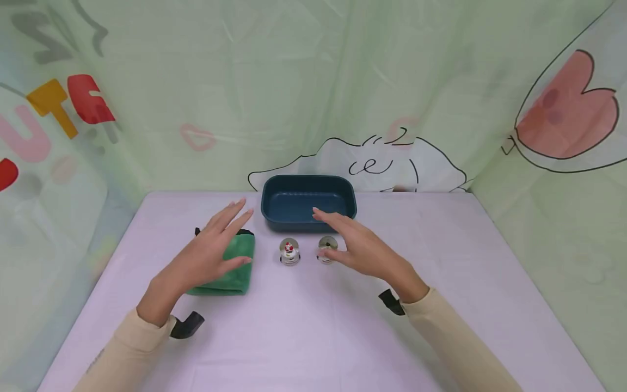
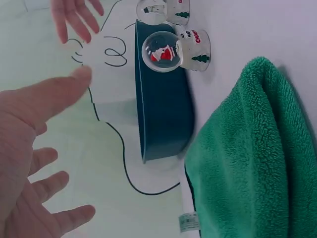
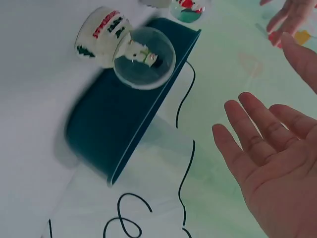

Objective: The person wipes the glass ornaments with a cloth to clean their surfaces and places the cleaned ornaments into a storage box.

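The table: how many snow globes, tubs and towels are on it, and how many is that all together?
Snow globes: 2
Blue tub: 1
Green towel: 1
Total: 4

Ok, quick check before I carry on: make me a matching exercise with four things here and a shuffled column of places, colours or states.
Things:
1. towel
2. tub
3. snow globe with the red figure
4. right hand

Descriptions:
A. open, holding nothing
B. dark blue
C. left one of a pair in the head view
D. green and folded

Pairs: 1-D, 2-B, 3-C, 4-A
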The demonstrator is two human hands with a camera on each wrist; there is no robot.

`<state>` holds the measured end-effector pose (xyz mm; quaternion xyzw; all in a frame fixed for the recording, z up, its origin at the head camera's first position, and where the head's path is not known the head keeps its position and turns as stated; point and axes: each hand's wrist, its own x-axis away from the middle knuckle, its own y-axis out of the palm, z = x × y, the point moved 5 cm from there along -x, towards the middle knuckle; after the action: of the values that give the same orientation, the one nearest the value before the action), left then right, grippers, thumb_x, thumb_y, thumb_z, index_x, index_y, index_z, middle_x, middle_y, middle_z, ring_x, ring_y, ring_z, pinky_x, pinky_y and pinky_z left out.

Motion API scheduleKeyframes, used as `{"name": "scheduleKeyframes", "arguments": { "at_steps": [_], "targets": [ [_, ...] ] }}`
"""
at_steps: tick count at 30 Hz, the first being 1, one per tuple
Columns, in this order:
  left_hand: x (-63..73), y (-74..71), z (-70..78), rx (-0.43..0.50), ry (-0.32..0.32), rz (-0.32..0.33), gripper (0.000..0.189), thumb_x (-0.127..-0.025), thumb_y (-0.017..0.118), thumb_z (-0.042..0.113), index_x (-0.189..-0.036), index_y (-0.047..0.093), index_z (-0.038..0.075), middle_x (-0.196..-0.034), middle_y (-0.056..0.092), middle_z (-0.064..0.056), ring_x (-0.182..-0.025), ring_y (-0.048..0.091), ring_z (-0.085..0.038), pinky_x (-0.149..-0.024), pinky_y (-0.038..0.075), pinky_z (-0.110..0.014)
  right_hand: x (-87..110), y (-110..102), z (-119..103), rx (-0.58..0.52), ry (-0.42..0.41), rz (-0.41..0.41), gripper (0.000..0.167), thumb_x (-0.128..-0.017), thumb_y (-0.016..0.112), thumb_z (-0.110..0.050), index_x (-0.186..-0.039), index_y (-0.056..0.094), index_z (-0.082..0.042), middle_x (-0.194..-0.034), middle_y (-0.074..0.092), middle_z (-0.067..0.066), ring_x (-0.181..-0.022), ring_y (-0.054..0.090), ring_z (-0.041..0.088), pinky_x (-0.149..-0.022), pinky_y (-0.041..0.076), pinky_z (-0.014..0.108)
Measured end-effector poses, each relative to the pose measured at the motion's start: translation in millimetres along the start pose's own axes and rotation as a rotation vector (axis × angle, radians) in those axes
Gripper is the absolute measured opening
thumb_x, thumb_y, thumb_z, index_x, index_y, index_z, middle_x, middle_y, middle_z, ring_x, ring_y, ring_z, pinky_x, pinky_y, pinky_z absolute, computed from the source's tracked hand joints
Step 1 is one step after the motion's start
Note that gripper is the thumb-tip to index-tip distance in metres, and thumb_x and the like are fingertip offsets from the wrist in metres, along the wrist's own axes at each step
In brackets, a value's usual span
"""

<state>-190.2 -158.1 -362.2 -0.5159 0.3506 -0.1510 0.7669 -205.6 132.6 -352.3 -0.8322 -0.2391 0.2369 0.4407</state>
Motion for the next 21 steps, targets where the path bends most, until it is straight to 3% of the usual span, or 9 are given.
{"name": "scheduleKeyframes", "arguments": {
  "at_steps": [4,8,13,21],
  "targets": [
    [2.5,5.3,-9.8,0.165,-0.087,-0.089,0.094,-0.085,0.085,0.018,-0.16,0.029,0.009,-0.168,0.019,-0.016,-0.151,0.025,-0.039,-0.11,0.042,-0.057,-8.8,5.5,-1.2,-0.094,-0.024,0.007,0.075,-0.091,0.079,-0.019,-0.155,0.041,-0.009,-0.151,0.053,0.006,-0.134,0.055,0.023,-0.105,0.049,0.047],
    [3.8,13.2,-19.4,0.252,-0.166,-0.179,0.092,-0.086,0.083,0.016,-0.161,0.029,0.013,-0.168,0.019,-0.013,-0.151,0.025,-0.038,-0.112,0.04,-0.058,-18.6,11.6,-1.8,-0.191,-0.055,0.046,0.07,-0.086,0.082,-0.007,-0.148,0.05,-0.004,-0.14,0.062,0.011,-0.125,0.062,0.025,-0.098,0.054,0.043],
    [6.7,26.8,-32.3,0.283,-0.213,-0.244,0.088,-0.087,0.083,0.015,-0.16,0.033,0.014,-0.166,0.024,-0.015,-0.15,0.027,-0.04,-0.112,0.039,-0.059,-29.1,24.4,0.4,-0.266,-0.008,0.048,0.068,-0.082,0.085,-0.004,-0.143,0.056,-0.003,-0.133,0.066,0.011,-0.122,0.064,0.026,-0.1,0.054,0.04],
    [16.0,46.7,-48.5,0.264,-0.262,-0.294,0.082,-0.086,0.084,0.025,-0.156,0.042,0.014,-0.155,0.04,-0.015,-0.141,0.039,-0.038,-0.108,0.043,-0.059,-35.5,48.6,3.0,-0.287,0.145,0.003,0.062,-0.083,0.085,-0.011,-0.139,0.059,-0.004,-0.132,0.066,0.013,-0.12,0.063,0.029,-0.1,0.053,0.05]
  ]
}}
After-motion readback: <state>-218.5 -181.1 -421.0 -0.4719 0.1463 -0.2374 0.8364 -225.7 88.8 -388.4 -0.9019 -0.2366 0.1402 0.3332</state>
